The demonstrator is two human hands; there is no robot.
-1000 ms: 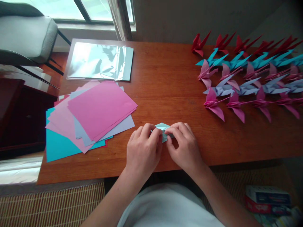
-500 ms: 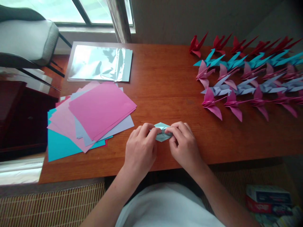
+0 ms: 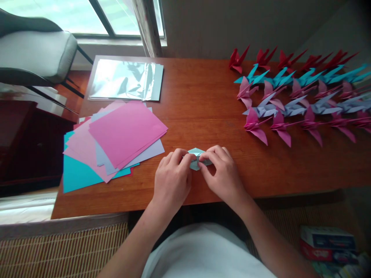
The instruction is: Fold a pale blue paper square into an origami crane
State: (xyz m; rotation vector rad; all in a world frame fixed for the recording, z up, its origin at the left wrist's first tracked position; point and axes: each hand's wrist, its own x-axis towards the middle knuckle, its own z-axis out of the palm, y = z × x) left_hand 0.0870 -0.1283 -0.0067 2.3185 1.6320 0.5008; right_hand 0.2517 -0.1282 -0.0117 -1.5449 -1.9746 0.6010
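Observation:
A small folded piece of light blue paper lies on the wooden table near its front edge. My left hand pinches its left side with fingers closed. My right hand pinches its right side, fingers pressed on the fold. Most of the paper is hidden under my fingers.
A fanned stack of pink, lilac and teal paper sheets lies to the left. A clear plastic sleeve sits behind it. Rows of folded paper cranes in red, teal, pink and lilac fill the right side. A chair stands far left; a box is on the floor.
My fingers have shifted slightly on the blue paper, closing over more of it. The camera view has drifted a little; the hands stay in the same spot.

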